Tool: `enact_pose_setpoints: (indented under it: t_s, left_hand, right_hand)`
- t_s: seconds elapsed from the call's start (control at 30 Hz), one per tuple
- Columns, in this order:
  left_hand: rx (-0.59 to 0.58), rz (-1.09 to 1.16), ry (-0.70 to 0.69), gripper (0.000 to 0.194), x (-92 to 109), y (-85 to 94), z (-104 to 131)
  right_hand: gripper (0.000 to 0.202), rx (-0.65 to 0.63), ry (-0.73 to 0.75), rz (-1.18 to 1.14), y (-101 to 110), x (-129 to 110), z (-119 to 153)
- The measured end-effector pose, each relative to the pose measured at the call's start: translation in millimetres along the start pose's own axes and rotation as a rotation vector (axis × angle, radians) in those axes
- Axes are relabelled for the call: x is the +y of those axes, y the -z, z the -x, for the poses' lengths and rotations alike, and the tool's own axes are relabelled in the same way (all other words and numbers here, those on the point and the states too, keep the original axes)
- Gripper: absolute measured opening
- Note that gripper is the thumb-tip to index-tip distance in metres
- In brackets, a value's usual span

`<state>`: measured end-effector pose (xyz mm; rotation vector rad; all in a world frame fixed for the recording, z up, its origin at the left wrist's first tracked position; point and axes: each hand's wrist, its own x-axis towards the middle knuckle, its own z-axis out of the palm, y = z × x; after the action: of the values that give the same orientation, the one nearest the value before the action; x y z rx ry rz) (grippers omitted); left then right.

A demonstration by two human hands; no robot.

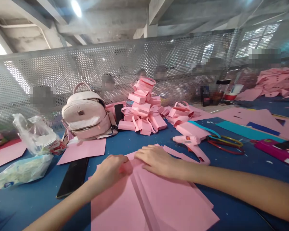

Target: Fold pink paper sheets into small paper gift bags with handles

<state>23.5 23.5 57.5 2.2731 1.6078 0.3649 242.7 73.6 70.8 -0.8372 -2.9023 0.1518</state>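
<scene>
Pink paper sheets [173, 200] lie stacked in front of me, the top one with a long crease or folded strip running toward me. My left hand [113, 171] is at the far left part of the stack, its fingers bent and closed on a pink sheet's edge. Beside it, my right hand [157, 160] rests palm down on the paper with fingers stretched forward. Just beyond the right hand lies a pink hot glue gun [192, 146]. A black phone [73, 178] is left of my left hand, partly under another pink sheet [85, 152].
A pale pink backpack [86, 112] stands at the back left, near plastic bags [24, 170]. Folded pink paper boxes [144, 112] are piled by the perforated metal screen [84, 61]. Scissors [225, 144], blue strips [245, 128] and a magenta tool [276, 150] lie to the right.
</scene>
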Motion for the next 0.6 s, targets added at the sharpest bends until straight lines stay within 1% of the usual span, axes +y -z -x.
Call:
enact_pose_setpoints:
  t_s: [0.07,0.1,0.2,0.3,0.4,0.47,0.53,0.6]
  left_hand:
    - [0.036,-0.029,-0.010,0.017,3,-5.8,3]
    - [0.056,-0.043,-0.009,0.015,3,-8.6,4]
    - [0.109,-0.069,0.003,0.008,2,-15.5,8]
    - [0.141,-0.071,-0.018,0.006,1,-19.2,11]
    - [0.185,-0.096,-0.067,0.013,2,-21.2,12]
    - [0.233,-0.156,-0.112,0.014,6,-22.8,13]
    - [0.360,-0.264,-0.185,0.012,11,-25.5,15]
    - [0.527,-0.396,-0.302,0.023,17,-29.9,19]
  right_hand:
    - [0.019,0.052,0.003,-0.053,-7,-1,1]
    - [0.018,0.080,-0.003,-0.078,-9,-1,1]
    - [0.003,0.141,-0.026,-0.086,-17,1,0]
    - [0.015,0.179,0.028,-0.006,-23,2,-1]
    - [0.017,0.199,0.115,0.101,-28,1,-1]
    - [0.018,0.203,0.117,0.109,-29,0,0]
    - [0.020,0.207,0.085,0.054,-28,1,0]
    - [0.022,0.213,0.072,-0.024,-26,3,-1]
